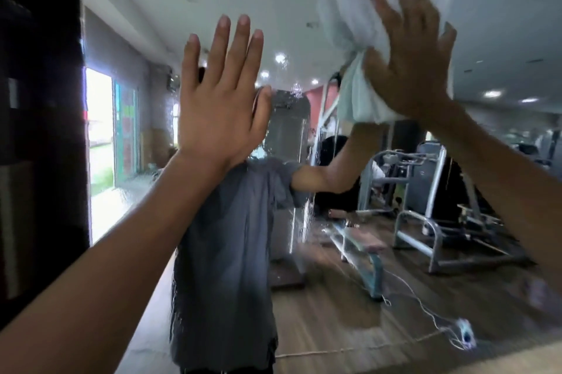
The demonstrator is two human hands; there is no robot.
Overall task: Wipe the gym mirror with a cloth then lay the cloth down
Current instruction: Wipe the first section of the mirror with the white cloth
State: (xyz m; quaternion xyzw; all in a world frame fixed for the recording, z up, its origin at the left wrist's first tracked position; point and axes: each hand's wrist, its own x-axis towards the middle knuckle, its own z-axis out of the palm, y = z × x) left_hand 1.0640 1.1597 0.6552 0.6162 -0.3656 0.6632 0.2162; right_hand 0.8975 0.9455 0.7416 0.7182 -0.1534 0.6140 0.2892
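The gym mirror [349, 267] fills most of the view and is streaked with water drops at its middle. My right hand [410, 57] presses a crumpled white cloth [359, 17] flat against the glass at the upper right; the cloth bulges out above and below the palm. My left hand [222, 93] rests flat on the mirror left of centre, fingers straight up and apart, holding nothing. The reflection shows a person in a grey shirt with an arm raised to the cloth.
A dark wall or frame [39, 130] borders the mirror on the left. Reflected in the glass are a bright doorway [98, 130], weight machines [425, 206], a bench [365, 249], a wooden floor and a white cable [425, 309].
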